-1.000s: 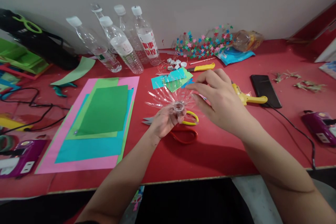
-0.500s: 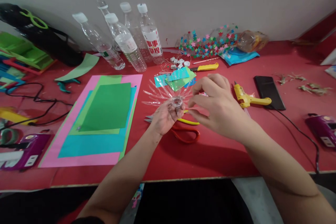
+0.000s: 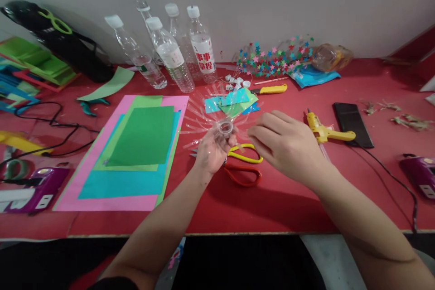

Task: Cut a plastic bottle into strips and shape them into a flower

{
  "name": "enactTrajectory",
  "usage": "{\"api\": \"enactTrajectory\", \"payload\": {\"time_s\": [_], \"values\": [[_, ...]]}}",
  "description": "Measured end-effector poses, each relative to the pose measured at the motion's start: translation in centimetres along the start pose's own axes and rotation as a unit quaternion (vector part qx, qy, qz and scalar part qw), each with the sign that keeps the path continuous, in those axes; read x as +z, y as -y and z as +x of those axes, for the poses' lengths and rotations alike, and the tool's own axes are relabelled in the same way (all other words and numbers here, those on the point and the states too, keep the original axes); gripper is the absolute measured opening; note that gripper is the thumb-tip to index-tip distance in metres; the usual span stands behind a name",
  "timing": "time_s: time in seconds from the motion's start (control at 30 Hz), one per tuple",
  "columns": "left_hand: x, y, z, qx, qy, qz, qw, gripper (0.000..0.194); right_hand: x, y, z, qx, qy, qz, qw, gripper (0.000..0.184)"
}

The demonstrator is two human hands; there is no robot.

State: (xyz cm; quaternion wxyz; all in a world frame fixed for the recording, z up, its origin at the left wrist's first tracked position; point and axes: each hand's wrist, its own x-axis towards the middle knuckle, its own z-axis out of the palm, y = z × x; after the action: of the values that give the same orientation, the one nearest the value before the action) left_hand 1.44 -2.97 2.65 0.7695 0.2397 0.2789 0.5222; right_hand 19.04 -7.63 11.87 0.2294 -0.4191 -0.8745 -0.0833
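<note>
My left hand (image 3: 213, 149) holds a clear plastic bottle top (image 3: 225, 128) by its neck, with the round mouth facing up. The bottle's wall is cut into many thin strips that fan out around the neck. On the right of it, my right hand (image 3: 283, 142) is closed, fingertips together at the end of one strip; the strip's tip is hidden by the fingers. Scissors with one yellow and one red handle (image 3: 243, 176) lie on the table under the hands, their blades partly behind my left hand.
Coloured paper sheets (image 3: 142, 136) lie stacked at left, with several clear bottles (image 3: 173, 56) behind. A yellow utility knife (image 3: 273, 89), paper scraps (image 3: 234, 99) and star-covered plastic (image 3: 272, 59) lie beyond the hands. At right are a yellow glue gun (image 3: 328, 132) and a black phone (image 3: 353, 124).
The bottle top has tilted, and its strips show more widely fanned. My right hand's fingers have drawn closer together. The whole view has shifted slightly.
</note>
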Motion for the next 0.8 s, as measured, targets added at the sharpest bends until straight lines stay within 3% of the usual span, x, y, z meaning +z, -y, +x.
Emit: {"api": "enactTrajectory", "payload": {"time_s": [0.07,0.2,0.3,0.37,0.47,0.6,0.7,0.8], "values": [[0.2,-0.1,-0.1,0.002,-0.003,-0.003,1.0,0.017,0.0,-0.1,0.0,0.012,-0.02,-0.006,1.0,0.022],[0.4,0.0,-0.1,0.031,-0.002,0.017,0.999,0.015,-0.3,-0.3,0.1,0.023,-0.074,-0.116,0.99,0.021],[0.4,0.1,0.0,0.05,-0.022,0.03,0.998,0.014,-0.5,-0.3,0.1,0.008,-0.067,-0.146,0.987,0.022],[0.5,0.1,0.0,0.048,-0.019,0.03,0.998,0.014,-0.5,-0.3,0.1,0.014,-0.046,-0.101,0.994,0.021],[0.4,0.1,-0.1,0.019,0.006,0.025,0.999,0.015,-0.4,-0.4,0.1,0.06,-0.009,0.05,0.997,0.019],[0.2,0.3,-0.1,-0.028,0.017,0.003,0.999,0.014,-0.3,-0.7,0.2,0.101,0.031,0.247,0.963,0.005],[0.0,0.4,0.0,-0.047,0.027,-0.013,0.998,0.012,0.2,-1.0,0.3,0.095,0.036,0.284,0.953,0.006],[-0.1,0.4,-0.1,-0.063,0.035,-0.022,0.997,0.011,1.2,-1.1,0.3,0.079,0.006,0.243,0.967,0.009]]}}
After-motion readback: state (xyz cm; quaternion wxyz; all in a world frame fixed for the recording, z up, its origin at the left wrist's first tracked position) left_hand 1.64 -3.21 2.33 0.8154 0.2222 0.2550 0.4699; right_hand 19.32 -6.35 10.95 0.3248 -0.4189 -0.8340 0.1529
